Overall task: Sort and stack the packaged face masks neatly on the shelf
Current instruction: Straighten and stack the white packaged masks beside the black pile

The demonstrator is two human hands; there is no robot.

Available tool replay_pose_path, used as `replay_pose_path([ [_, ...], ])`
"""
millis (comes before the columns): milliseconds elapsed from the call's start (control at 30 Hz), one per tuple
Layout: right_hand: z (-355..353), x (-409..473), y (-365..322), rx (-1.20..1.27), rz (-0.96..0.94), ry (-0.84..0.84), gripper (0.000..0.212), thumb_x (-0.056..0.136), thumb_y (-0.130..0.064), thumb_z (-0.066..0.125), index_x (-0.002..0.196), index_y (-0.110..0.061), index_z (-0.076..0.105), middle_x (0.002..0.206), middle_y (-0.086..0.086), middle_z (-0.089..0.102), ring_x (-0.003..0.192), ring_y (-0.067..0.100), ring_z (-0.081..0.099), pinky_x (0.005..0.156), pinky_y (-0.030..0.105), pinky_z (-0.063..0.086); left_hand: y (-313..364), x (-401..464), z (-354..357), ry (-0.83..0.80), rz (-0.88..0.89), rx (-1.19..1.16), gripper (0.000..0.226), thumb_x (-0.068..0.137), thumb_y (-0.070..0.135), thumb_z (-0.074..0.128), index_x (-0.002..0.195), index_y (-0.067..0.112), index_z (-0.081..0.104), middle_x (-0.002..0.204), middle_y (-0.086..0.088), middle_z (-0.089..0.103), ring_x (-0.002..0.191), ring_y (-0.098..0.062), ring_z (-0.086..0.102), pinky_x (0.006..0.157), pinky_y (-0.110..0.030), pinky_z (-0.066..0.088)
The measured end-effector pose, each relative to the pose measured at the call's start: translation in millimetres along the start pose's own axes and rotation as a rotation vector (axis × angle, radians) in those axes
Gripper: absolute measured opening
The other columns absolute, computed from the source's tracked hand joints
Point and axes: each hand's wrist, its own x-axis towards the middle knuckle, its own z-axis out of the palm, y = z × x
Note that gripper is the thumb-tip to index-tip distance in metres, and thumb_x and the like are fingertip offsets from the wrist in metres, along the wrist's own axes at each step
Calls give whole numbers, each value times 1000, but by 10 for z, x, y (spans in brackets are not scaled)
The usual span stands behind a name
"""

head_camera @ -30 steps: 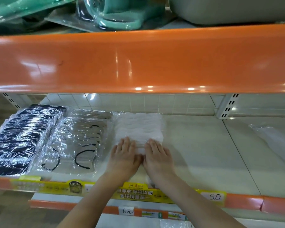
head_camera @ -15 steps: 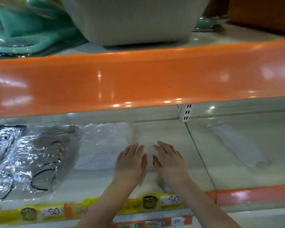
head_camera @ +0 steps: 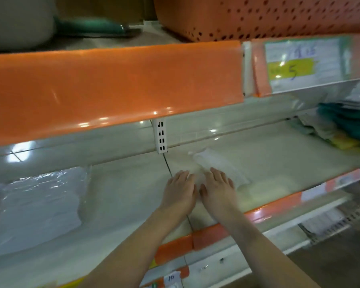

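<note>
The step in hand looked like gathering: both hands were reaching over the pale cream shelf board (head_camera: 121, 196) toward a lone clear-wrapped white mask packet (head_camera: 220, 165) lying slantwise to the right of the white slotted upright (head_camera: 160, 136). The main pile, a stack of white masks in crinkled clear plastic (head_camera: 37, 202), lay well apart at the far left of the same shelf, so the stray packet was probably meant to be collected and carried over to it.

The left hand (head_camera: 180, 192) lay palm down with fingers straight and slightly spread, holding nothing; whether it touched the board or hovered just above could not be told. The right hand (head_camera: 217, 190) was likewise flat and open, its fingertips (head_camera: 216, 172) at or on the near edge of the packet, nothing gripped. The two hands sat just beside each other, thumbs nearly meeting.

The next move would likely call for sliding the fingers under or pinching the thin slippery wrap, which lay flat on the board and gave little edge to catch. The view was smeared by motion, so finer contact stayed unclear.
</note>
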Motion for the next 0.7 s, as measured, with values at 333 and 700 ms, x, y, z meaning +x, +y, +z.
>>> replay_pose_path([
  [333, 6, 72, 324, 6, 121, -65, 49, 93, -34, 47, 136, -12, 41, 144, 6, 41, 133, 25, 33, 106, 34, 23, 251, 261, 154, -30, 59, 54, 45, 92, 14, 44, 137, 12, 39, 143, -6, 39, 135, -22, 29, 106, -32, 25],
  [700, -121, 52, 20, -8, -27, -66, 7, 91, -13, 48, 93, -10, 55, 97, 6, 59, 96, 28, 55, 67, 30, 27, 16, -67, 40, 105, -78, 12, 41, 95, 18, 39, 136, 22, 43, 137, 4, 46, 126, -16, 39, 100, -28, 30],
])
